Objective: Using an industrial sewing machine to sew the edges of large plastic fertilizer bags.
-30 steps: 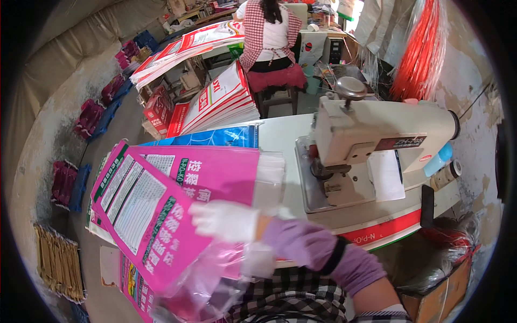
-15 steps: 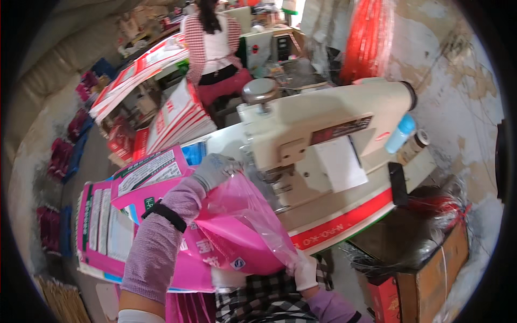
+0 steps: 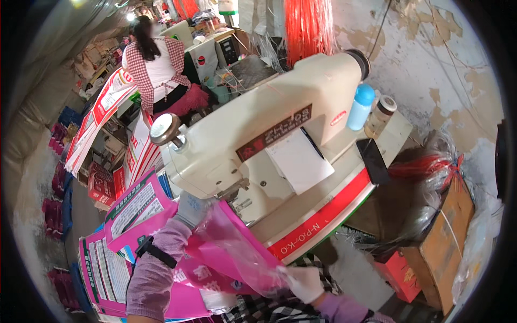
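Note:
A pink printed sack (image 3: 218,269) with a clear plastic liner (image 3: 237,253) lies across my lap, its upper end beside the sewing machine (image 3: 285,102). My left hand (image 3: 193,210), in a pale glove, is closed on the sack's upper edge, just left of the machine's needle area. Its fingertips are partly hidden by the plastic. Low in the picture, my gloved right hand (image 3: 306,283) is closed on the near right edge of the sack and liner; its fingers are blurred. More pink sacks (image 3: 105,264) lie stacked to the left.
White paper with a pen (image 3: 301,167), a phone (image 3: 372,161), a blue bottle (image 3: 360,107) and a glass jar (image 3: 381,117) rest on the machine table. A cardboard box (image 3: 441,253) stands at right. Another person (image 3: 156,70) sits beyond red-and-white sacks (image 3: 102,116).
My view has shifted, so the machine and the seated person appear farther left. My left hand sits slightly nearer the needle area. Both hands keep hold of the sack.

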